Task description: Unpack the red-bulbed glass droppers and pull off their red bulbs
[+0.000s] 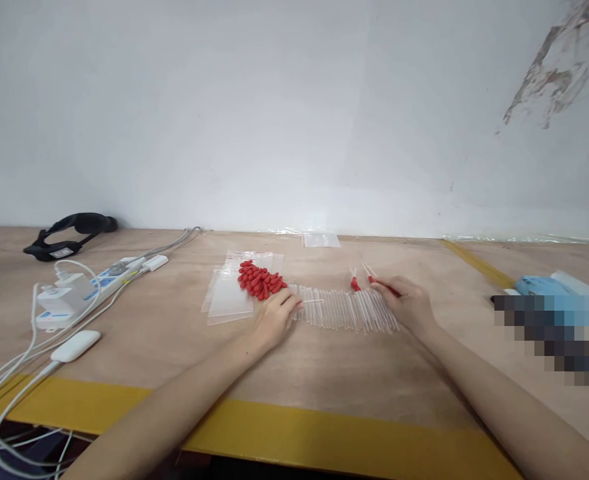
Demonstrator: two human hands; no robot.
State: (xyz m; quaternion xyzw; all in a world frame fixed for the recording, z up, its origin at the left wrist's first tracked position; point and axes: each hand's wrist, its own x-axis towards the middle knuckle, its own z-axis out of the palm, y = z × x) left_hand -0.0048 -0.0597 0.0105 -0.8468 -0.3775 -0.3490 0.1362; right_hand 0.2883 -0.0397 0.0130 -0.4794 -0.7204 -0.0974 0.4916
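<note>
Pale plywood worktop (294,373) with a yellow tape band along the near edge, set against a plain white wall (254,113), scuffed and peeling at upper right.

Far left: black strap-like headband (69,235), matte, curved. Beside it, white power strip (82,288) with blue labels, too small to read, white plugs and adapters seated in it, grey and white cables (9,387) looping off the near edge. Small white rounded oblong device (75,345) on one cable.

Centre left: clear, glossy, flat plastic zip bags (229,300), overlapping. Heap of red rubber caps (259,280), small and bullet-shaped, resting on the bags' right part. Another clear bag (321,240) by the wall.

Left hand (274,317) just right of the bags, fingers curled and closed on one thin clear tube (312,301), at the left end of a row of clear plastic tubes (347,310) lying side by side, ribbed-looking, translucent.

Two capped tubes (355,283) with red tips lying just behind the row.

Right hand (407,303) at the row's right end, fingers pinched on a red-tipped tube (380,285) pointing up-left.

Far right: yellow tape line (477,265) running diagonally, light blue bundle (537,285), then a blurred-out patch, contents impossible to tell.
</note>
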